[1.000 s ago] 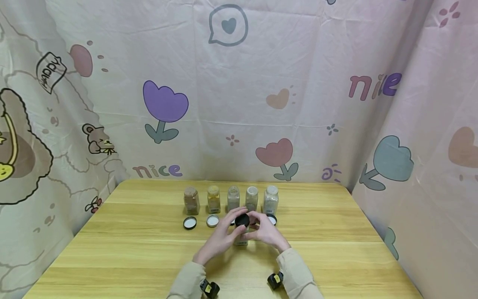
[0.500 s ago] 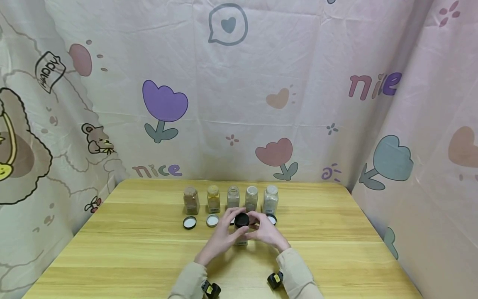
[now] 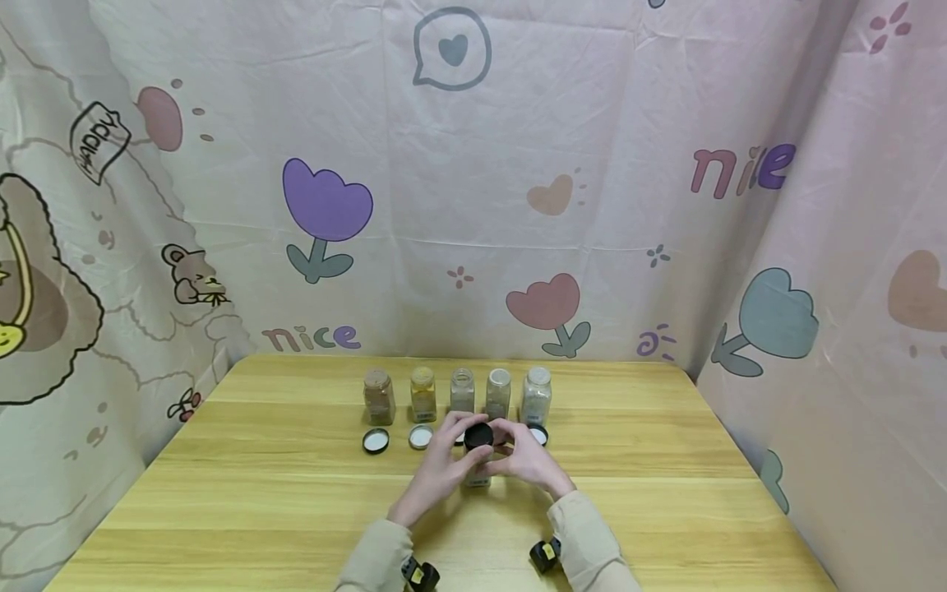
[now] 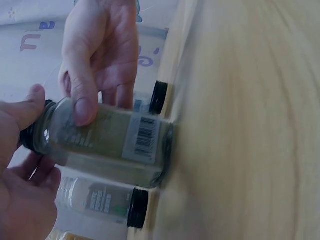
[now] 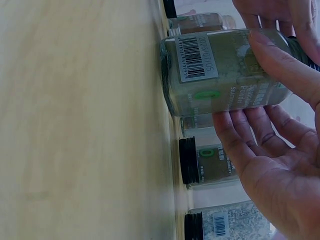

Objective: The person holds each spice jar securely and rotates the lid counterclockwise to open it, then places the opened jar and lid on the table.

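A square glass spice jar with greenish-grey powder and a barcode label stands upright on the table in front of the person. Its black screw lid is on top. The left hand holds this lid between thumb and fingers. Lower down, the right hand grips the jar's glass body, thumb on one side and fingers on the other, as the right wrist view shows. In the head view both hands cover much of the jar.
Behind the hands stands a row of lidless spice jars, from a brown one and a yellow one to a pale one. Loose lids lie before them, among them a black-rimmed lid. A printed curtain hangs behind the table.
The left wrist and sleeve have shifted very slightly to the right. Both hands keep their hold on the lid and jar, and the other jars stay where they were.
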Motion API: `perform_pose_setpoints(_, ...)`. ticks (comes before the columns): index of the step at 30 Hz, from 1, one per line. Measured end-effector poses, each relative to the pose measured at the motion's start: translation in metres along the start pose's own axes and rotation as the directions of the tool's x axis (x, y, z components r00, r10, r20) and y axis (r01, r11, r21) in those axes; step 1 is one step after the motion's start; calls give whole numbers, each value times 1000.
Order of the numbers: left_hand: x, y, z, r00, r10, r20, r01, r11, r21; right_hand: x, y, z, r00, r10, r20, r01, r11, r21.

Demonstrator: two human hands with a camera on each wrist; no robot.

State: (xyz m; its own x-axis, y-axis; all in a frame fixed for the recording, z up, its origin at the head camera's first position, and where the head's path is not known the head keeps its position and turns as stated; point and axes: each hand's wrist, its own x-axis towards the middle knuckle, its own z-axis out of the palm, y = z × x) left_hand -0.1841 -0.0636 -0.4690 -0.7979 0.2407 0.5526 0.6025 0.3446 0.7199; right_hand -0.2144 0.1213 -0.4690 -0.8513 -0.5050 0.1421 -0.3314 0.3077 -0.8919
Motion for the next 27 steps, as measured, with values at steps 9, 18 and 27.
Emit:
perform_pose_setpoints(9,-2,4,7,997,-4,-81,6,999,32,0,-2,1,1000,-5,8,5,1000,2)
perform_pose_setpoints(18,-1,1,6,991,27,-129,-24,999,23,-1,0,-3,999,-7,34,6,1000,13)
perform_pose_setpoints(27,0,2,-2,997,-14,-76,13,1000,-23,-7,2,-19,996,-11,93,8,999,37)
